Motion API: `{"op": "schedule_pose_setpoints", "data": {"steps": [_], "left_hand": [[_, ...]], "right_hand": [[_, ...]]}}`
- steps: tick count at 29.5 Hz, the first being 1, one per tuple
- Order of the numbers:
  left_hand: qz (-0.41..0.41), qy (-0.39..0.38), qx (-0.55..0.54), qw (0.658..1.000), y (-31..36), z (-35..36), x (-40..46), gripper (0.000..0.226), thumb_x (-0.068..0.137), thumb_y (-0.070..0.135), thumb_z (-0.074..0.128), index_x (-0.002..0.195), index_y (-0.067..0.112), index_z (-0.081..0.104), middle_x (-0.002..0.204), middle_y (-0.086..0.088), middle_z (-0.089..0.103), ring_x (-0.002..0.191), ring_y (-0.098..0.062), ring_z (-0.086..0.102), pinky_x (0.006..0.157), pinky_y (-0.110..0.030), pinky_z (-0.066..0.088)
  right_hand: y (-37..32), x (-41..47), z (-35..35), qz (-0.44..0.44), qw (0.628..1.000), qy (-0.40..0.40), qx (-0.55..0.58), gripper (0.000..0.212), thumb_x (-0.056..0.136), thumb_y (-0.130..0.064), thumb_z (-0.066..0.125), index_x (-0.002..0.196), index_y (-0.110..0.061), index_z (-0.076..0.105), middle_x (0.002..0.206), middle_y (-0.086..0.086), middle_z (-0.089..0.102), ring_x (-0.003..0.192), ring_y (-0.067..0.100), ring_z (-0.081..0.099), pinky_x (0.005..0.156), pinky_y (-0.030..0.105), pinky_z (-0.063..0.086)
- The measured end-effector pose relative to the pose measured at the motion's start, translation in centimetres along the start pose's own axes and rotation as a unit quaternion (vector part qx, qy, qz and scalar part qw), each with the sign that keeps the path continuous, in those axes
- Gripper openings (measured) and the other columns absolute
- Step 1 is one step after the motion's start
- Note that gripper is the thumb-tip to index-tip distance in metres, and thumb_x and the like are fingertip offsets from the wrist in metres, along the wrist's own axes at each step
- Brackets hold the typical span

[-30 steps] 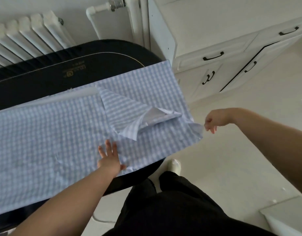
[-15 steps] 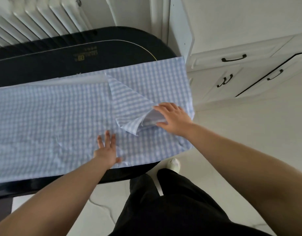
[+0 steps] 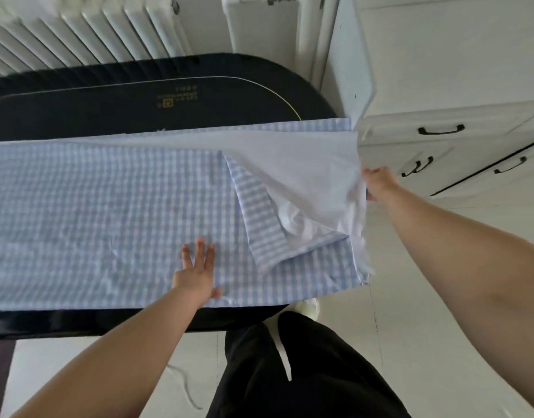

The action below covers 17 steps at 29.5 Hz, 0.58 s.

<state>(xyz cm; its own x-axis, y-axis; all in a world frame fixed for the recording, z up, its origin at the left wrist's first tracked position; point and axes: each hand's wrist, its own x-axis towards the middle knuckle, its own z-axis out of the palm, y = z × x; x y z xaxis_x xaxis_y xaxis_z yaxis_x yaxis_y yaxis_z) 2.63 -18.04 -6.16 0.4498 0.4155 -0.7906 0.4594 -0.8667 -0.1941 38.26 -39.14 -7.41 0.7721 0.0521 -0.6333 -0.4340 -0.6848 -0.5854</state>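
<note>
A long blue-and-white checked cloth (image 3: pixel 94 212) lies across a black oval table (image 3: pixel 139 95). My left hand (image 3: pixel 196 270) rests flat on the cloth near the table's front edge, fingers straight. My right hand (image 3: pixel 379 182) grips the cloth's right end and holds it lifted off the table edge. The lifted part shows its pale plain underside (image 3: pixel 305 176). A folded checked flap (image 3: pixel 256 215) lies beneath that lifted part.
A white radiator (image 3: pixel 88 28) stands behind the table. White cabinets with black handles (image 3: pixel 440 131) are at the right, close to the table's end. My legs in black trousers (image 3: pixel 290 372) stand on a pale tiled floor (image 3: pixel 440 342) with a thin cable (image 3: pixel 184 387).
My right hand went from the cloth's hanging corner to the folded flap, then took hold of the right end and pulled it up and out, exposing the pale underside. My left hand stayed pressed.
</note>
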Motion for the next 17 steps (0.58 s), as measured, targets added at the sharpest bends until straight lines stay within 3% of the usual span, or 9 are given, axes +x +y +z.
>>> {"op": "schedule_pose_setpoints", "data": {"steps": [2, 4, 8, 10, 13, 15, 17], "left_hand": [[0.007, 0.007, 0.006, 1.000, -0.1, 0.0, -0.1, 0.109, 0.087, 0.063, 0.046, 0.135, 0.014, -0.039, 0.134, -0.010, -0.051, 0.139, -0.042, -0.024, 0.090, -0.036, 0.050], [0.012, 0.008, 0.009, 1.000, -0.1, 0.0, -0.2, 0.108, 0.087, 0.062, 0.046, 0.136, 0.014, -0.038, 0.134, -0.011, -0.051, 0.139, -0.043, -0.024, 0.090, -0.035, 0.051], [0.008, 0.013, 0.000, 1.000, 0.1, -0.1, 0.0, 0.108, 0.088, 0.060, 0.046, 0.139, 0.013, -0.036, 0.137, -0.011, -0.050, 0.139, -0.043, -0.024, 0.086, -0.032, 0.053], [0.005, 0.003, -0.009, 1.000, 0.1, -0.3, -0.2, 0.108, 0.088, 0.059, 0.048, 0.141, 0.013, -0.034, 0.138, -0.011, -0.050, 0.140, -0.043, -0.023, 0.092, -0.035, 0.050], [0.001, 0.000, -0.061, 0.998, 0.3, -1.0, -0.3, 0.105, 0.089, 0.049, 0.057, 0.147, 0.013, -0.022, 0.151, -0.010, -0.036, 0.144, -0.036, -0.015, 0.113, -0.049, 0.024], [0.010, 0.054, -0.106, 0.993, 0.8, -2.7, 0.3, 0.088, 0.094, 0.036, 0.052, 0.151, 0.017, -0.012, 0.156, -0.005, -0.027, 0.146, -0.030, -0.013, 0.117, -0.051, 0.016], [0.033, 0.146, -0.138, 0.979, 1.6, -5.3, 1.4, 0.078, 0.095, 0.028, 0.047, 0.151, 0.020, -0.007, 0.158, -0.002, -0.020, 0.146, -0.026, -0.009, 0.117, -0.049, 0.016]], "right_hand": [[1.0, -0.3, 1.1, -0.012, 0.999, -0.029, -0.039, 0.025, 0.091, -0.027, 0.059, 0.100, -0.004, 0.056, 0.090, 0.014, 0.057, 0.084, 0.025, 0.053, 0.056, 0.028, 0.048], [1.7, -0.5, 1.9, -0.075, 0.993, 0.005, -0.087, 0.010, 0.088, -0.015, 0.060, 0.088, -0.005, 0.059, 0.083, 0.011, 0.056, 0.084, 0.022, 0.053, 0.059, 0.024, 0.041], [1.7, -1.8, 3.1, -0.222, 0.964, 0.111, -0.099, 0.022, 0.094, -0.023, 0.049, 0.114, -0.017, 0.053, 0.112, 0.005, 0.065, 0.096, 0.027, 0.059, 0.072, 0.030, 0.036], [1.8, -1.1, 3.6, -0.189, 0.971, 0.116, -0.090, 0.020, 0.094, -0.024, 0.047, 0.113, -0.019, 0.053, 0.111, 0.007, 0.065, 0.098, 0.028, 0.059, 0.073, 0.029, 0.035], [2.2, 0.4, 3.3, -0.049, 0.995, 0.063, -0.057, 0.021, 0.088, -0.031, 0.053, 0.095, -0.012, 0.056, 0.093, 0.014, 0.058, 0.095, 0.031, 0.059, 0.071, 0.029, 0.037], [1.8, 1.0, 3.2, -0.020, 0.998, 0.052, -0.039, 0.045, 0.086, -0.046, 0.057, 0.105, -0.005, 0.059, 0.102, 0.017, 0.062, 0.101, 0.032, 0.060, 0.077, 0.032, 0.041], [1.1, 1.3, 3.5, -0.037, 0.997, 0.055, -0.048, 0.051, 0.085, -0.045, 0.061, 0.116, -0.005, 0.057, 0.117, 0.015, 0.062, 0.108, 0.032, 0.058, 0.080, 0.031, 0.041]]}}
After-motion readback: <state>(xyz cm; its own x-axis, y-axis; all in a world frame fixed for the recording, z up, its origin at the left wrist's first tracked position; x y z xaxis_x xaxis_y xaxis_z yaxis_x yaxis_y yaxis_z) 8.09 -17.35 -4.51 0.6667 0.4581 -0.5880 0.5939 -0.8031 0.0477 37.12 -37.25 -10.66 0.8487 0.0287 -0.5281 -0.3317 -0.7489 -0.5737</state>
